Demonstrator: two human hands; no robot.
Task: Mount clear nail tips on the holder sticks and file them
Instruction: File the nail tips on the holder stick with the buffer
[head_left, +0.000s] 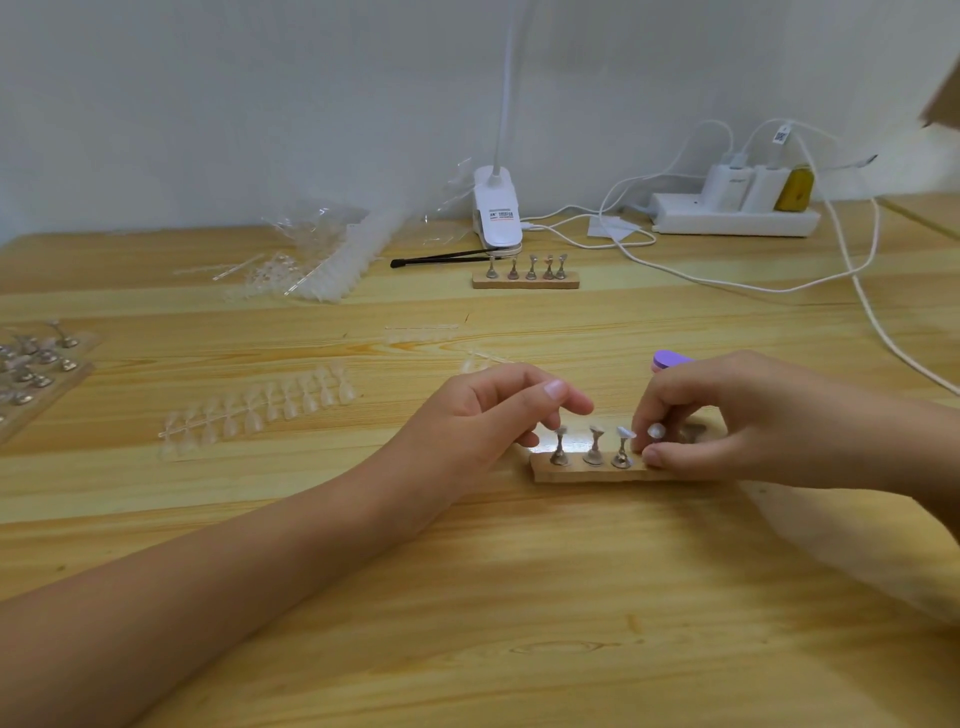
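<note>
surface (467, 597): pale wood, carrying everything below.
left hand (493, 410): fingers loosely curled over the left end of the wooden base, forefinger reaching above the first stick; whether it grips anything cannot be told.
right hand (737, 421): fingers curled, tips pinched together just right of the third stick; what they pinch is hidden.
nail tip sheet (260, 410): clear tips in rows, lying flat, left of the left hand.
power strip (727, 221): white, at the far right by the wall, with plugs in it.
lamp clip (497, 208): white, at the far edge.
wooden base (587, 474): under both hands, near the middle.
second base (524, 283): far side, in front of the lamp clip, five sticks upright.
purple file (670, 358): its end shows just behind the right hand.
holder sticks (593, 447): three stand upright and uncovered on the wooden base.
nail tip (625, 432): pale, tilted on the third stick.
</note>
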